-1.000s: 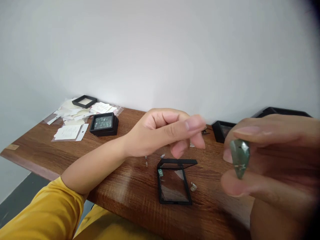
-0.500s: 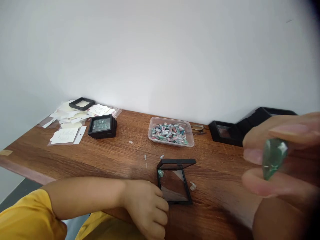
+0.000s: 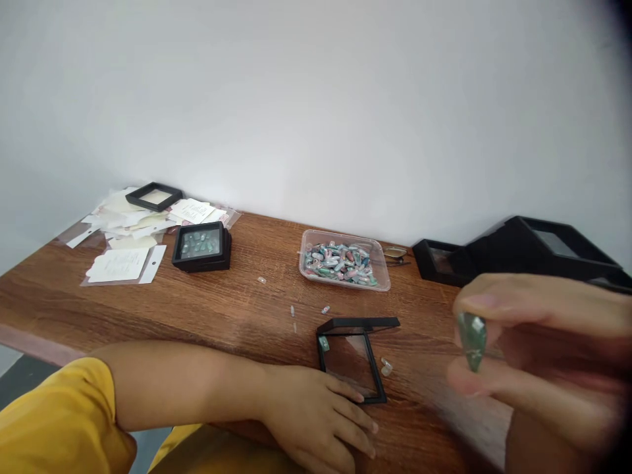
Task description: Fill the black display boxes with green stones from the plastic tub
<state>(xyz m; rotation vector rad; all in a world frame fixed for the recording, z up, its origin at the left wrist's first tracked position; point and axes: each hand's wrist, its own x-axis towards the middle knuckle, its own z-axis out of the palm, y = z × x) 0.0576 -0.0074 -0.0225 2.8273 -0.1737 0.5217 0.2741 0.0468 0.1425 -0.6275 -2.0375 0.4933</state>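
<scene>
Between the thumb and fingers of my right hand (image 3: 538, 349) is a green press-on nail (image 3: 473, 339), glossy and tapering to a point, raised above the table at the right. My left hand (image 3: 320, 411) lies with its fingers stretched out at the front edge of an open black display frame (image 3: 378, 375). This frame has a clear film window and its lid is tilted up at the back. One small green nail (image 3: 323, 343) sits in its back left corner. Beside the frame, on the right, lie a few clear nails (image 3: 386, 367).
A clear plastic tub (image 3: 386, 276) full of mixed nails stands behind the frame. To the left are a stack of black frames (image 3: 224, 253) with green nails inside, paper cards (image 3: 118, 264) and another frame (image 3: 154, 196). More black frames (image 3: 439, 262) stand at the right by the wall.
My left hand's fingers have uncurled and spread towards the frame's front edge. My right hand has moved left and slightly down, away from my face, with the green nail still pinched.
</scene>
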